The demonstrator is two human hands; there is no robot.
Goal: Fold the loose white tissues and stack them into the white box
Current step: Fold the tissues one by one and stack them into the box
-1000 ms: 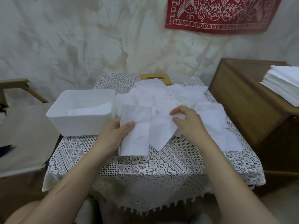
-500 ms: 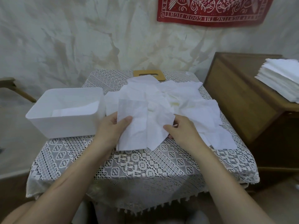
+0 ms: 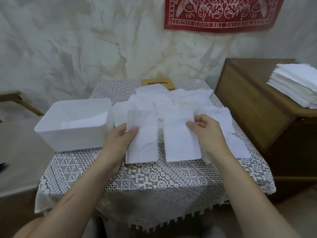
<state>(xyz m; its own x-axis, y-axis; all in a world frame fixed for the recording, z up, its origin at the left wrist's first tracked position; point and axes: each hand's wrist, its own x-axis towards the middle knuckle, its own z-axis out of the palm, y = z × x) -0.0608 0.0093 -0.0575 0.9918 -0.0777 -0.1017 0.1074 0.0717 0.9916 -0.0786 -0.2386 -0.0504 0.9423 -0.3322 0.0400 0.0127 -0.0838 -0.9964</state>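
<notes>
Now I'm seeing left hand (image 3: 118, 143) pinching one folded tissue (image 3: 142, 140), right hand (image 3: 208, 133) pinching another tissue (image 3: 180, 141), both near table's front-middle; white box (image 3: 75, 124) sitting at left edge.

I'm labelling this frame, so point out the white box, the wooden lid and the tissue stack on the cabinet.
white box (image 3: 82, 137), head view, front wall.
wooden lid (image 3: 159, 81), head view, top edge.
tissue stack (image 3: 296, 83), head view, top sheet.

Mottled pale wall (image 3: 68, 48), red banner (image 3: 221, 13), wooden cabinet (image 3: 253, 107) at right.
</notes>
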